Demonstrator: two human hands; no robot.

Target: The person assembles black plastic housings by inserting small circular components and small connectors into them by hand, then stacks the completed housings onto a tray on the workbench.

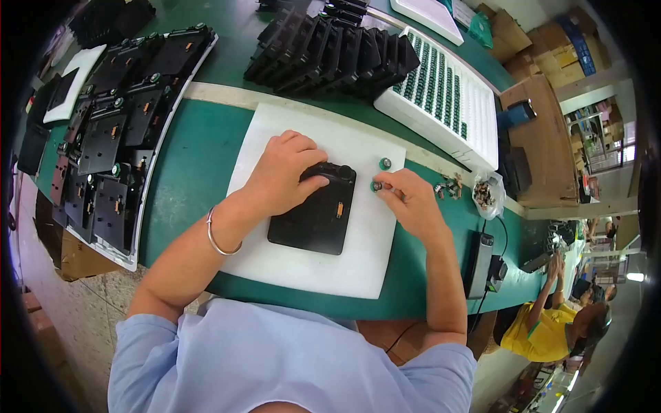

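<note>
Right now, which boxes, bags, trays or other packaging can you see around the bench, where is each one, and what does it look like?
Cardboard boxes: far right corner, brown, stacked, one with a blue side.
White tray: right of the mat, rectangular, slotted, rows of small green parts.
Clear bag: on the green table near the right hand, small, holding tiny metal parts.
Green bag: top, beside the boxes.

Single head-worn fisheye view, steeply downward and close over the green workbench [193, 158], edges bowed.

green bench [200, 148], white mat [303, 265], parts trays [451, 103]
</note>
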